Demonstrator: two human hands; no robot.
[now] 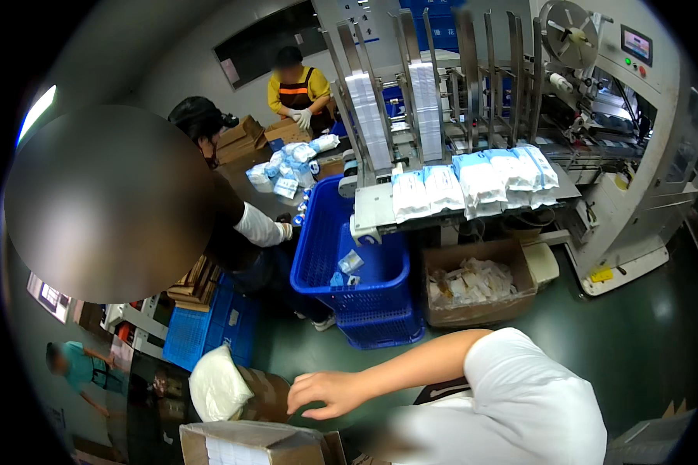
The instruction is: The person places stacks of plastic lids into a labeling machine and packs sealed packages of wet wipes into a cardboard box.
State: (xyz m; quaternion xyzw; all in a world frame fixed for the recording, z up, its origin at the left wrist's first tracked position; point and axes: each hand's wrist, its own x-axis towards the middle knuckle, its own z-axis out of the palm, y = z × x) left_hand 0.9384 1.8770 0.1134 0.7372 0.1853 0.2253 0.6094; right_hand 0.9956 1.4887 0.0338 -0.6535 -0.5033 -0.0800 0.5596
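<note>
Green floor; right hand (329, 391), grip released, hovers above brown carton (250, 443); white bag (219, 385) beside.

The scene is evenly and fairly brightly lit from overhead. A strip light (37, 111) glows white and blown out at ten o'clock near the rim. Soft sheen lies on the green floor (644, 341) at four o'clock, and shadows are weak and diffuse. The white packets (481, 182) on the machine at one o'clock are close to overexposed. The fisheye frame is ringed with black corners, and the machine's upright rails (473, 70) bend toward the rim. A large blurred oval (112, 205) at nine o'clock hides detail. The hand (329, 391) at six o'clock is slightly soft.
</note>
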